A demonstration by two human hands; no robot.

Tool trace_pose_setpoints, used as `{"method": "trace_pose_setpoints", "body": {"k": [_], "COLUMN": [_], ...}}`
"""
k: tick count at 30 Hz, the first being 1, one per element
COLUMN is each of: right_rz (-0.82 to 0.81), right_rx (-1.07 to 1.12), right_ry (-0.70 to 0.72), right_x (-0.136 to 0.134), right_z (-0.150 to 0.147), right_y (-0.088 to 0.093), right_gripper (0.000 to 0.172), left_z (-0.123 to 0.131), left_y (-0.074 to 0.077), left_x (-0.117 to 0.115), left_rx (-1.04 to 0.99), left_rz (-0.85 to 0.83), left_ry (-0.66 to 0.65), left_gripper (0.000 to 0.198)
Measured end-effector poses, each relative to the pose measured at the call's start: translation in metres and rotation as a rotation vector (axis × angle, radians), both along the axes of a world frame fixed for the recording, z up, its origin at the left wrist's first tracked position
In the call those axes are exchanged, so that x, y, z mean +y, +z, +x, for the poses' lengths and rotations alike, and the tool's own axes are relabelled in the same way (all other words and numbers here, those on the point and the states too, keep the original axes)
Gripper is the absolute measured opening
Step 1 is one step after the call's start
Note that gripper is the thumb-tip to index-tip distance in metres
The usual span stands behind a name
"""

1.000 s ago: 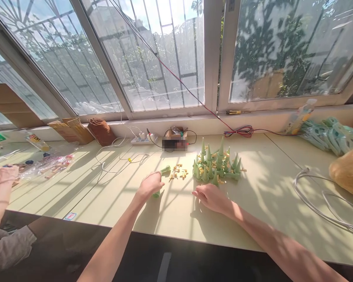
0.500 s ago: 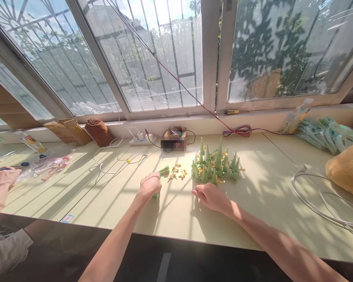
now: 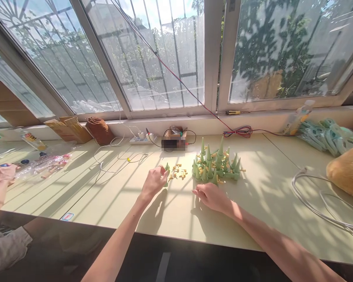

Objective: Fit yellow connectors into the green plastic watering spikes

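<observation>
My left hand is closed round a green cone-tipped plastic piece, its point facing up and much of it covered by my fingers. Just right of that piece lie several small yellow pegs on the table. My right hand rests on the tabletop with its fingers curled; whatever they may hold is hidden. Beyond it stands a cluster of green cone-shaped pieces with yellow pegs sticking out among them.
A power strip and a small cardboard box sit by the window wall. Grey cable lies coiled at right, near green plastic parts. At far left, another person's hand is beside a clear plastic bag.
My left hand has moved slightly right and away from me, and the green piece has turned so its cone points up. My right hand stays in place.
</observation>
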State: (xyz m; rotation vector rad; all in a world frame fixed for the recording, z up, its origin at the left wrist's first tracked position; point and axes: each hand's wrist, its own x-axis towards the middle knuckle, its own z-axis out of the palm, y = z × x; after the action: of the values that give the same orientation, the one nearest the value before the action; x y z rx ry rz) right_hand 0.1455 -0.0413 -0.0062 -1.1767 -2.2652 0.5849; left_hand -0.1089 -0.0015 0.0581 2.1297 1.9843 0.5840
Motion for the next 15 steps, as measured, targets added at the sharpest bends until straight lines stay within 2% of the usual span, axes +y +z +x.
{"method": "trace_pose_setpoints", "body": {"k": [4, 7, 11, 15], "right_rz": [-0.004, -0.002, 0.006, 0.075], "right_rx": [0.008, 0.017, 0.005, -0.068], "right_ry": [-0.005, -0.009, -0.007, -0.017], "right_x": [0.0, 0.001, 0.002, -0.004], "right_z": [0.0, 0.0, 0.001, 0.0], "right_y": [-0.001, -0.003, -0.008, -0.01], "right_gripper": [0.042, 0.042, 0.042, 0.038], "left_z": [-0.001, -0.004, -0.006, -0.006], "left_y": [-0.016, -0.027, -0.033, -0.036], "left_x": [-0.008, -0.018, -0.027, -0.028], "left_rx": [-0.268, -0.378, -0.448, -0.45], "left_rz": [0.173, 0.188, 0.132, 0.194], "left_ry": [-0.09, -0.09, -0.129, -0.148], "left_gripper": [0.021, 0.024, 0.028, 0.029]}}
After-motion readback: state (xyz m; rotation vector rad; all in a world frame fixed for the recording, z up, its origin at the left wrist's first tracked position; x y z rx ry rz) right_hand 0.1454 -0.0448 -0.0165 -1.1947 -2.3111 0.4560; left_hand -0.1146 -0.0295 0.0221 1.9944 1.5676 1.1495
